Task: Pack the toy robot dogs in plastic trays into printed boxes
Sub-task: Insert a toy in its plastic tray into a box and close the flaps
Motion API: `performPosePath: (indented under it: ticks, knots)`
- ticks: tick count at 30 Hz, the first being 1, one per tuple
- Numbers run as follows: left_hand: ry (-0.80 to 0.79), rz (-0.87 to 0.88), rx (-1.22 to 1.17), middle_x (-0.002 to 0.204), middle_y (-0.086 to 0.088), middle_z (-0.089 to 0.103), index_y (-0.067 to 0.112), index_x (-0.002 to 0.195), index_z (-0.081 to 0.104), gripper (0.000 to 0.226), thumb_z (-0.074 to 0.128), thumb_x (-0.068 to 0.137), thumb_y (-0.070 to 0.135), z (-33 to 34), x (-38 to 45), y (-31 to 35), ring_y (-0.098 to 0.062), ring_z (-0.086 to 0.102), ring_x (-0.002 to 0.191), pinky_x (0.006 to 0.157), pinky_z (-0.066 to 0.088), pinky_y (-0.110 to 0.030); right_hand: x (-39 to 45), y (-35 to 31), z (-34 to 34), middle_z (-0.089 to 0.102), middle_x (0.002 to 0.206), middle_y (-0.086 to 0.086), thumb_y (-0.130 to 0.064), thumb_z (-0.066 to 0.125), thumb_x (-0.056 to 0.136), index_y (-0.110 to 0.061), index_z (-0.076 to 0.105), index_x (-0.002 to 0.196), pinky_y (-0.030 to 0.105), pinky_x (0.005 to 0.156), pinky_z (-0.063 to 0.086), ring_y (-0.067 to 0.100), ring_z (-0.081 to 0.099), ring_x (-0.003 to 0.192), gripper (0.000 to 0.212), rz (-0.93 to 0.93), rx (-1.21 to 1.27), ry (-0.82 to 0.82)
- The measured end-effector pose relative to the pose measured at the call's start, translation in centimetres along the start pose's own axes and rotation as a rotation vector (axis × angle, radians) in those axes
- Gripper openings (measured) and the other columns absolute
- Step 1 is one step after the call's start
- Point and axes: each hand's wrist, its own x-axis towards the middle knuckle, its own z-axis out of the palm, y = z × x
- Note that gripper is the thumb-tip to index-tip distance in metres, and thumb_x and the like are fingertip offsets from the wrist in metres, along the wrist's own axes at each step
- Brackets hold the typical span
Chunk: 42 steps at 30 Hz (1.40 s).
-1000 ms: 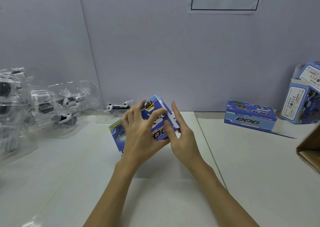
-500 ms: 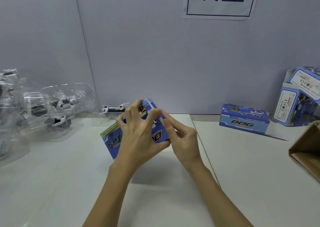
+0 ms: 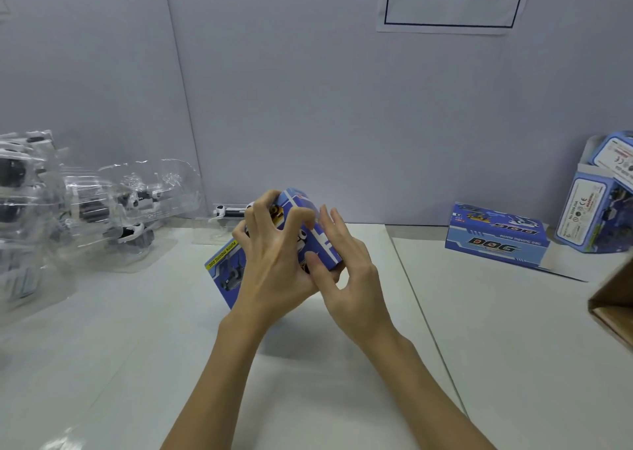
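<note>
two white tabletops (image 3: 496,329) abutting, grey wall (image 3: 308,106), paper sign (image 3: 452,0).

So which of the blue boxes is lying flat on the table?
The blue box right of centre, with DOG printed on its side; the others are held in the hands or leaning at the far right.

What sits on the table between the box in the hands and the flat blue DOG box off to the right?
Nothing: in the head view, bare white table with one seam line separates the held box from the flat DOG box.
</note>
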Motion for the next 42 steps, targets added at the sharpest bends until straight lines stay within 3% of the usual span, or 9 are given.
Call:
performPosePath:
  ticks: [9, 12, 16, 21, 26, 30, 36, 39, 42]
  knots:
    - [0.029, -0.005, -0.038, 0.151, -0.008, 0.042, 0.023, 0.148, 0.035, 0.092, 0.076, 0.072, 0.054, 0.6, -0.2, 0.5, -0.030, 0.046, 0.136, 0.110, 0.031, -0.056, 0.1, 0.5, -0.1, 0.040, 0.163, -0.010, -0.036, 0.049, 0.107, -0.042, 0.040, 0.153, 0.026, 0.097, 0.058, 0.014, 0.044, 0.144, 0.047, 0.021, -0.004, 0.042]
    - [-0.080, 0.031, -0.023, 0.159, -0.007, 0.037, 0.016, 0.159, 0.026, 0.112, 0.073, 0.071, 0.068, 0.5, -0.3, -0.5, -0.026, 0.037, 0.145, 0.118, 0.025, -0.057, 0.3, 0.4, -0.7, 0.039, 0.162, -0.010, -0.041, 0.056, 0.099, -0.046, 0.039, 0.151, 0.029, 0.089, 0.062, 0.012, 0.047, 0.141, 0.055, 0.148, 0.064, 0.005]
    - [-0.204, -0.079, 0.101, 0.159, -0.006, 0.035, 0.010, 0.164, 0.016, 0.129, 0.066, 0.067, 0.078, 0.7, -0.6, -1.1, -0.026, 0.032, 0.147, 0.121, 0.021, -0.051, 1.0, 0.7, -1.6, 0.043, 0.158, -0.004, -0.033, 0.062, 0.099, -0.035, 0.041, 0.156, 0.039, 0.089, 0.064, 0.017, 0.047, 0.142, 0.061, 0.252, 0.097, -0.009]
    - [-0.163, -0.003, 0.146, 0.153, -0.005, 0.041, 0.005, 0.161, 0.027, 0.121, 0.070, 0.068, 0.070, 1.7, -1.1, -0.5, -0.024, 0.036, 0.139, 0.115, 0.027, -0.051, 1.2, 0.9, -1.9, 0.051, 0.143, -0.014, -0.031, 0.061, 0.102, -0.047, 0.031, 0.154, 0.032, 0.087, 0.063, 0.018, 0.056, 0.133, 0.062, 0.235, 0.087, -0.050]
    - [-0.126, -0.010, 0.180, 0.151, -0.006, 0.044, 0.004, 0.159, 0.031, 0.117, 0.067, 0.071, 0.072, 2.3, -1.4, -0.3, -0.027, 0.040, 0.138, 0.113, 0.030, -0.057, 1.3, 1.4, -2.1, 0.047, 0.150, -0.007, -0.029, 0.058, 0.104, -0.056, 0.033, 0.147, 0.034, 0.093, 0.062, 0.019, 0.054, 0.133, 0.057, 0.214, 0.059, -0.061]
    - [-0.089, -0.043, 0.197, 0.151, -0.007, 0.044, 0.005, 0.159, 0.031, 0.116, 0.058, 0.072, 0.076, 2.6, -1.4, -0.3, -0.027, 0.039, 0.138, 0.113, 0.029, -0.056, 1.0, 1.8, -1.4, 0.048, 0.150, -0.006, -0.027, 0.060, 0.103, -0.039, 0.035, 0.156, 0.031, 0.091, 0.062, 0.016, 0.055, 0.134, 0.060, 0.207, 0.076, 0.002]
    - [-0.061, -0.097, 0.206, 0.150, -0.011, 0.046, 0.005, 0.160, 0.031, 0.119, 0.055, 0.071, 0.081, 3.0, -1.5, -0.7, -0.032, 0.042, 0.139, 0.115, 0.029, -0.057, 0.7, 1.7, -1.0, 0.034, 0.165, -0.006, -0.029, 0.059, 0.100, -0.041, 0.045, 0.147, 0.016, 0.077, 0.059, -0.018, 0.051, 0.123, 0.051, 0.243, 0.215, 0.027]
    - [-0.054, -0.109, 0.215, 0.150, -0.010, 0.046, 0.006, 0.160, 0.031, 0.120, 0.054, 0.071, 0.083, 3.3, -1.5, -0.6, -0.031, 0.041, 0.139, 0.116, 0.028, -0.056, 0.9, 1.9, -1.5, 0.038, 0.162, -0.007, -0.037, 0.057, 0.098, -0.039, 0.041, 0.153, 0.018, 0.078, 0.060, 0.000, 0.060, 0.122, 0.057, 0.280, 0.185, -0.035]
    - [-0.067, -0.014, 0.173, 0.158, -0.006, 0.041, 0.009, 0.160, 0.031, 0.117, 0.057, 0.073, 0.082, 3.0, -1.4, -1.1, -0.029, 0.036, 0.147, 0.119, 0.024, -0.058, 1.1, 2.1, -2.0, 0.059, 0.135, -0.010, -0.039, 0.062, 0.095, -0.034, 0.041, 0.156, 0.019, 0.074, 0.060, 0.005, 0.067, 0.113, 0.064, 0.329, 0.156, -0.040]
